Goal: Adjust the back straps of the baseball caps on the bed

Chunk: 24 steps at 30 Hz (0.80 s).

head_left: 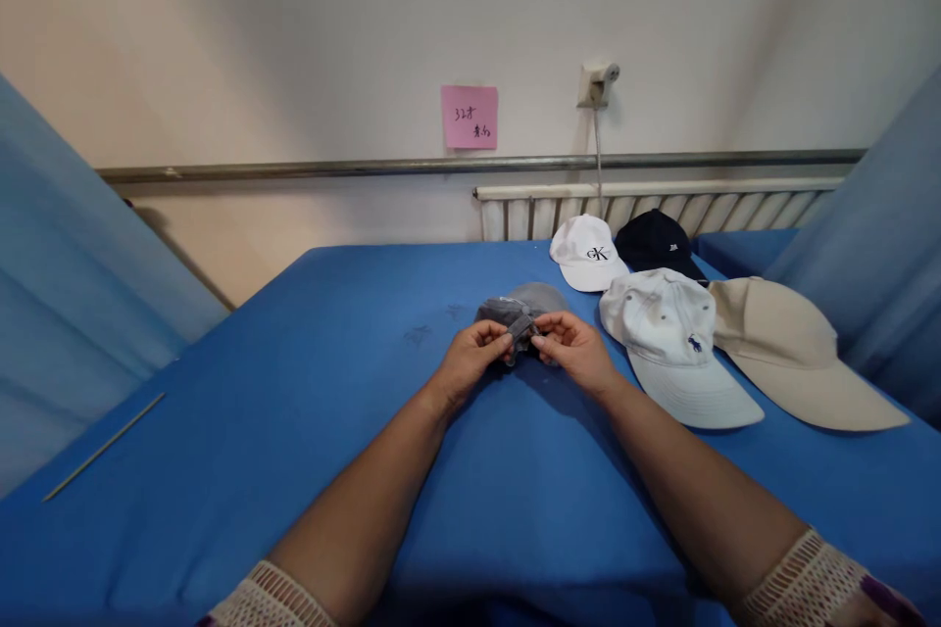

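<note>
A grey cap [540, 295] rests on the blue-covered table [279, 431], with its back strap [520, 326] turned toward me. My left hand [474, 353] pinches the strap from the left, thumb and fingers pressed together. From the other side, my right hand [577, 348] pinches the strap's right end close to the buckle area. The two hands are a short gap apart. Much of the cap's crown lies behind the fingers, and its brim cannot be made out.
To the right lie a white cap [584, 250], a black cap [654, 240], a pale cap with a small dark emblem [666, 333] and a beige cap [786, 338]. A thin stick [103, 448] lies at the left. Blue curtains [80, 294] flank both sides; a radiator [662, 201] stands behind.
</note>
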Each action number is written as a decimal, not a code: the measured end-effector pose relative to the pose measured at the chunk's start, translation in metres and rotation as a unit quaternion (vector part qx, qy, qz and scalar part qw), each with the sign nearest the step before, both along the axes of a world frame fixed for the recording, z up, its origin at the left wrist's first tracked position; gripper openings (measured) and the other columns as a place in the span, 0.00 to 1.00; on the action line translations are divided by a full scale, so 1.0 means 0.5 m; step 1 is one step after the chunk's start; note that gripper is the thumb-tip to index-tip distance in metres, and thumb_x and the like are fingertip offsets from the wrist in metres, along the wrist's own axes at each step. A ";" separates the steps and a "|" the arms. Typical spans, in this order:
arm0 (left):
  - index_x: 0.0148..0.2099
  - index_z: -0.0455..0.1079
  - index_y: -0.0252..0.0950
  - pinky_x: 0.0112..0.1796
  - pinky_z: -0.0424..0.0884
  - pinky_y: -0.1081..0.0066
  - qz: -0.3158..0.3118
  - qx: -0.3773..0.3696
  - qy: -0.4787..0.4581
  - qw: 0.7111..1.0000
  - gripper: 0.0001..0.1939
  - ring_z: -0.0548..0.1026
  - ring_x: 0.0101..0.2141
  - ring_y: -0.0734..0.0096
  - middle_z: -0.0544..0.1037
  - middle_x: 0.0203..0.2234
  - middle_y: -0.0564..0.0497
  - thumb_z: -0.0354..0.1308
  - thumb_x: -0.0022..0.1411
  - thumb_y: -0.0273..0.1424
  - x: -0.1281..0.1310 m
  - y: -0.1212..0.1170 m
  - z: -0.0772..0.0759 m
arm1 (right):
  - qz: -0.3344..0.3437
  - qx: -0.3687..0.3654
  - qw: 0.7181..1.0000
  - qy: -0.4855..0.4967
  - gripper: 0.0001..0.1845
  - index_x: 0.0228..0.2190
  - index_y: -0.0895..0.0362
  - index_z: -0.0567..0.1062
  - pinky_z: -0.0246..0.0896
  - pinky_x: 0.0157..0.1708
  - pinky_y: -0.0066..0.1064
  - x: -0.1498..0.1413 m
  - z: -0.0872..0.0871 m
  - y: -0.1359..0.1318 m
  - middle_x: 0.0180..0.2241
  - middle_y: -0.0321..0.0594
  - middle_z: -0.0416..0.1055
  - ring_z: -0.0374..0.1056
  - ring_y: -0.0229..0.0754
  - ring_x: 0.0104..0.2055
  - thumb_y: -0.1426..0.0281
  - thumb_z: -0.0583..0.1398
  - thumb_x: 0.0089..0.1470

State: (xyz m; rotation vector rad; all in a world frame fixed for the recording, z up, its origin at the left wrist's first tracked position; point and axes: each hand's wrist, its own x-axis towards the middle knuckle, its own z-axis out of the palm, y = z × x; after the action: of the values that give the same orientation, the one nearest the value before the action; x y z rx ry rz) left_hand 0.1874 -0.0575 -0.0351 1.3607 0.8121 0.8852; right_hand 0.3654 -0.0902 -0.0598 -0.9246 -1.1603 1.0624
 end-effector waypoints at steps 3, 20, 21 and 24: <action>0.35 0.72 0.33 0.30 0.63 0.73 -0.009 -0.009 0.004 1.000 0.16 0.69 0.25 0.75 0.74 0.24 0.52 0.67 0.50 0.40 0.003 -0.002 -0.001 | -0.009 0.001 1.000 -0.030 0.20 0.35 0.56 0.74 0.59 0.24 0.28 0.002 -0.001 -0.002 0.22 0.31 0.69 0.61 0.33 0.22 0.60 0.69 0.41; 0.26 0.70 0.33 0.23 0.54 0.74 0.007 -0.019 0.054 0.998 0.15 0.61 0.19 0.78 0.67 0.17 0.55 0.62 0.53 0.40 0.004 0.003 -0.008 | -0.052 0.037 0.994 -0.089 0.16 0.37 0.56 0.75 0.58 0.26 0.28 0.002 -0.001 -0.011 0.22 0.32 0.68 0.61 0.34 0.23 0.63 0.66 0.46; 0.27 0.70 0.33 0.23 0.55 0.74 0.002 -0.023 0.050 0.998 0.14 0.62 0.19 0.78 0.67 0.17 0.55 0.62 0.53 0.40 0.004 0.003 -0.008 | -0.051 0.037 0.994 -0.093 0.16 0.37 0.56 0.75 0.58 0.26 0.28 0.002 -0.001 -0.010 0.22 0.33 0.68 0.61 0.34 0.23 0.63 0.66 0.46; 0.29 0.72 0.33 0.24 0.56 0.74 -0.018 -0.038 0.029 0.999 0.14 0.62 0.20 0.78 0.68 0.17 0.55 0.63 0.52 0.40 0.004 0.000 -0.005 | -0.041 0.034 0.994 -0.100 0.15 0.37 0.55 0.76 0.57 0.24 0.28 0.000 -0.009 -0.008 0.22 0.33 0.68 0.62 0.35 0.23 0.63 0.66 0.46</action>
State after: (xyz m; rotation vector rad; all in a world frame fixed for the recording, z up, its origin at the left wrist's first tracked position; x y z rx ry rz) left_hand 0.1893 -0.0574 -0.0374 1.3349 0.8549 0.7814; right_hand 0.3653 -0.0940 -0.0641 -1.0337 -1.3031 0.8736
